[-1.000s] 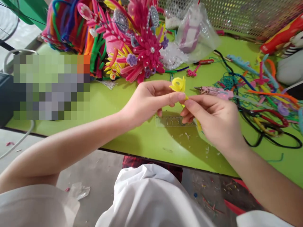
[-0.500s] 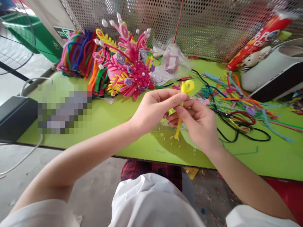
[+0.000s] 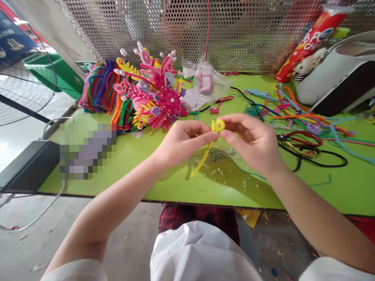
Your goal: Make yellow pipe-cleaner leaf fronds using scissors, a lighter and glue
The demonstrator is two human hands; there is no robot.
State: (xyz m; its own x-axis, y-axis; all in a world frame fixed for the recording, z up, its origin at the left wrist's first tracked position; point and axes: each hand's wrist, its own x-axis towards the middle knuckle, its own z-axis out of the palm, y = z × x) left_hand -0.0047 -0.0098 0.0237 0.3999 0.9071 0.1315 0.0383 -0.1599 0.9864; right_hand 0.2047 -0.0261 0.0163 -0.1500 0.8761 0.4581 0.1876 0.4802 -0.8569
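A yellow pipe cleaner (image 3: 202, 163), bent into small loops at its top, is pinched between my two hands above the green table (image 3: 175, 183). My left hand (image 3: 183, 142) grips it just below the loops with thumb and fingers. From the other side, my right hand (image 3: 252, 142) pinches at the loop, its fingertips partly hidden. The straight tail hangs down to the left. Beneath my hands lie a clear ruler (image 3: 222, 155) and white scraps. Behind them stands a pink and yellow pipe-cleaner flower arrangement (image 3: 158, 93) with pearl beads.
Bundled coloured pipe cleaners (image 3: 98, 88) are at the back left, near a black box (image 3: 29, 166) with a cable. Scissors (image 3: 304, 138) and loose pipe cleaners lie to the right. A red snack tube (image 3: 310, 45) leans against the perforated metal panel (image 3: 249, 35).
The yellow pipe cleaner's tail has swung to the left and its loops are lower. My right hand has moved up to the loop. The whole view has shifted somewhat.
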